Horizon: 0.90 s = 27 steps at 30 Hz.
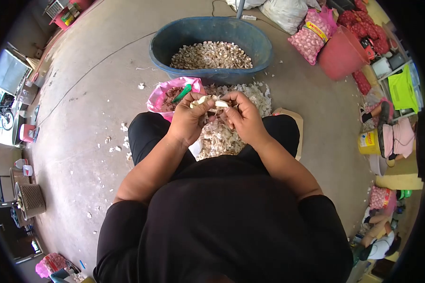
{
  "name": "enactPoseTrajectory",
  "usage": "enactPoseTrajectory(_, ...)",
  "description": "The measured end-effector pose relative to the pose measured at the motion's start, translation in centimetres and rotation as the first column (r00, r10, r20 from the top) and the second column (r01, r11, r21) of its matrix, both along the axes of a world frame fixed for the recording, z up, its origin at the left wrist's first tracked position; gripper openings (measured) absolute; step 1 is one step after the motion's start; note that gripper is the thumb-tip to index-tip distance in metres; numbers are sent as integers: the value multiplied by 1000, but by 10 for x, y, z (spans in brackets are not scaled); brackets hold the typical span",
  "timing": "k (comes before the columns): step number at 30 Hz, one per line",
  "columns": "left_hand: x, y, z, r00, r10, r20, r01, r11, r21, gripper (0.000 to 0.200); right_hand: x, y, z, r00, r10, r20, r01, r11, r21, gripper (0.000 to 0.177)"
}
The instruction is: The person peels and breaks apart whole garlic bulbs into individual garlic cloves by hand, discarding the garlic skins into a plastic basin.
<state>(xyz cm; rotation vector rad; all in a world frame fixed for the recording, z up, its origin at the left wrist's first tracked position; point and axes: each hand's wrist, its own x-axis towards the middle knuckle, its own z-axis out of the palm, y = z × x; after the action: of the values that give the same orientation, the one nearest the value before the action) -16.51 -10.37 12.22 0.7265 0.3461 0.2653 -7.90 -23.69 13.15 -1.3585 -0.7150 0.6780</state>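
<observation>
Two bare hands are at work over the lap, on the person's side of the big blue oval plastic tub. The left hand grasps a pale, partly broken-up garlic head between thumb and fingers; the right hand is closed in a pinch at a smooth cream-coloured clove, right beside it. Beyond them, the tub holds a broad bed of loose garlic cloves. Just below the tub's near side, towards the person's left, sits an open pink plastic bag of reddish-brown bits, a green object lying across it. Papery white skins spread on the floor by the tub, and a heap of garlic pieces and skins lies between the knees, under the hands.

From where I stand, the likeliest trouble is a slick clove squirting out of those fingertips if pressed too hard; it could vanish among the similarly pale skins. A sideways knee might also nudge the soft-sided bag and spill its bits.
</observation>
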Motion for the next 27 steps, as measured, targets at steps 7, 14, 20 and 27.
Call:
enactPoseTrajectory(7, -10, -15, 0, 996, 79, 50, -91, 942, 322, 18, -17, -3, -20, 914, -123, 386, 95, 991, 91, 13)
enactPoseTrajectory(14, -22, -19, 23, 999, -44, 24, 35, 954, 298, 21, -21, -19, 9, 845, 127, -520, -6, 974, 229, 13)
enactPoseTrajectory(20, -28, -30, 37, 987, -137, 86, 73, 851, 520, 26, -31, -18, 12, 931, 10, -364, 69, 977, 203, 12)
enactPoseTrajectory(27, -22, -30, 44, 998, -50, -24, 49, 595, 802, 16, -38, -25, 21, 994, -60, -96, 70, 991, 110, 16)
